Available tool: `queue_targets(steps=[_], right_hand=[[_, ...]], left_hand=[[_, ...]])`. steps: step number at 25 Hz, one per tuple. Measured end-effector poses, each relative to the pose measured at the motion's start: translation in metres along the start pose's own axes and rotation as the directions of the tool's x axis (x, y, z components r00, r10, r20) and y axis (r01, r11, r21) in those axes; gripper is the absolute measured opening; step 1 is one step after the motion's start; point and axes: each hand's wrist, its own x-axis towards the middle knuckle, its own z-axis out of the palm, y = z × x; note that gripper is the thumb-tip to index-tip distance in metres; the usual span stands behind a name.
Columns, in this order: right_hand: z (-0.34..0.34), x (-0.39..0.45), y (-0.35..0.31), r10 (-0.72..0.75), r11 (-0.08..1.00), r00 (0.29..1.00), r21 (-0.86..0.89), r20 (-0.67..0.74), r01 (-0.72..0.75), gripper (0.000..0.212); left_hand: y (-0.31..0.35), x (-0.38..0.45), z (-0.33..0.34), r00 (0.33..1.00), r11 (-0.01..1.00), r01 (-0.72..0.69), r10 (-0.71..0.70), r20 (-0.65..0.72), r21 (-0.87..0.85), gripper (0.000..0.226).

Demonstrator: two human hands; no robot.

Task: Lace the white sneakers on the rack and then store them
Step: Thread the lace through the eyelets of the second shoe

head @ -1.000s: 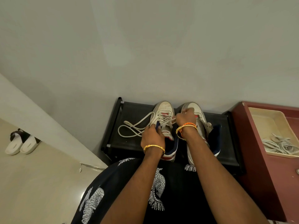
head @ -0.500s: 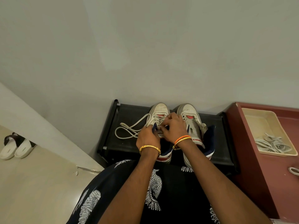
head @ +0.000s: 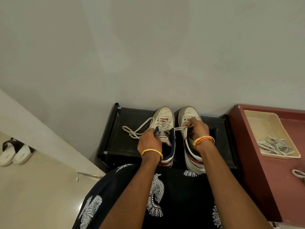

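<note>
Left hand [head: 148,138] gripped left sneaker's [head: 163,129] collar, right hand [head: 197,129] pinched taut shoelace [head: 179,128], black rack [head: 125,129] beneath.

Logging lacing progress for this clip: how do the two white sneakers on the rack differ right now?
The left sneaker shows crossed lacing, its lace trailing over the rack; the right sneaker shows none. The left hand grips the left sneaker; the right hand pulls the lace across the right. Both point toward the wall.
</note>
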Motion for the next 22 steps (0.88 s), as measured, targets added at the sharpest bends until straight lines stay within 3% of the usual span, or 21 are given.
queue_targets(steps=[2,5,7,9,10,12,14,16,17,19,21,22], right_hand=[[0.011,-0.004,-0.005,-0.191,0.891,0.980,-0.408,0.064,0.200,0.024],[0.029,-0.010,-0.005,-0.236,0.533,0.881,-0.703,0.410,0.470,0.052],[0.036,-0.007,0.000,-0.221,0.169,0.815,-0.802,0.536,0.573,0.056],[0.041,-0.006,0.004,-0.238,-0.146,0.779,-0.815,0.580,0.561,0.052],[0.044,-0.006,0.006,-0.260,-0.240,0.762,-0.805,0.593,0.543,0.049],[0.049,-0.010,0.011,-0.310,-0.312,0.733,-0.793,0.606,0.524,0.040],[0.052,-0.011,0.014,-0.330,-0.294,0.715,-0.787,0.616,0.542,0.035],[0.045,-0.012,0.009,-0.379,-0.176,0.706,-0.796,0.598,0.579,0.034],[0.038,-0.010,0.003,-0.448,-0.049,0.697,-0.794,0.560,0.606,0.028],[0.017,-0.011,-0.016,-0.600,0.363,0.715,-0.675,0.359,0.643,0.003],[-0.008,-0.012,-0.029,-0.553,0.769,0.826,-0.312,0.113,0.558,0.025],[-0.018,-0.012,-0.031,-0.450,0.890,0.892,-0.067,0.036,0.452,0.027]], left_hand=[[-0.001,-0.001,0.000,1.000,1.000,0.002,-0.002,-0.002,-0.012,0.025],[-0.001,0.000,-0.001,1.000,1.000,-0.004,0.004,0.001,-0.012,0.025],[-0.002,0.001,0.000,1.000,1.000,-0.010,0.010,0.002,-0.023,0.024],[-0.002,0.000,0.000,1.000,1.000,-0.016,0.016,-0.001,-0.019,0.024],[-0.002,0.000,0.000,1.000,1.000,-0.018,0.018,-0.001,-0.017,0.023],[-0.001,-0.001,-0.001,1.000,1.000,-0.016,0.016,-0.002,-0.012,0.022],[-0.001,-0.001,-0.003,1.000,1.000,-0.006,0.006,-0.010,-0.010,0.022],[-0.001,-0.002,-0.004,1.000,1.000,0.006,-0.006,-0.016,-0.007,0.023],[-0.001,-0.002,-0.004,1.000,1.000,0.010,-0.010,-0.017,-0.004,0.024],[-0.002,-0.001,-0.003,1.000,1.000,0.016,-0.016,-0.022,-0.007,0.025],[-0.001,0.000,0.000,0.999,1.000,0.026,-0.026,-0.028,-0.008,0.025],[-0.001,0.000,0.000,0.999,1.000,0.029,-0.029,-0.032,-0.006,0.024]])
